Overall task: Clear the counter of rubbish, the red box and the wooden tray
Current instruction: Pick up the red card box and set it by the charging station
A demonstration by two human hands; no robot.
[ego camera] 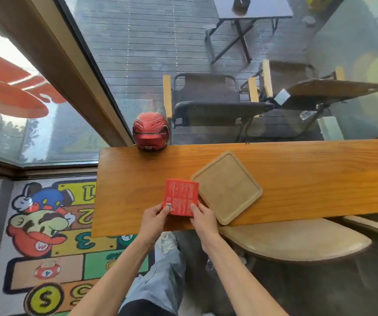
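Pinching red box [181,197] between fingers [195,207]

I see the counter [297,179] as orange-toned wood with clear lengthwise grain and a smooth, faintly glossy varnish; the wooden tray [228,187] looks paler, matt and unvarnished, with a fine even surface and a raised rim; the red box [181,197] reads as printed cardboard, smooth with a slight sheen; the red helmet [150,132] looks like hard glossy plastic with a metallic lustre; the rug [46,236] is tufted cloth, fuzzy and matt; the stool seat [297,242] looks like smooth, pale wood, dull in finish.
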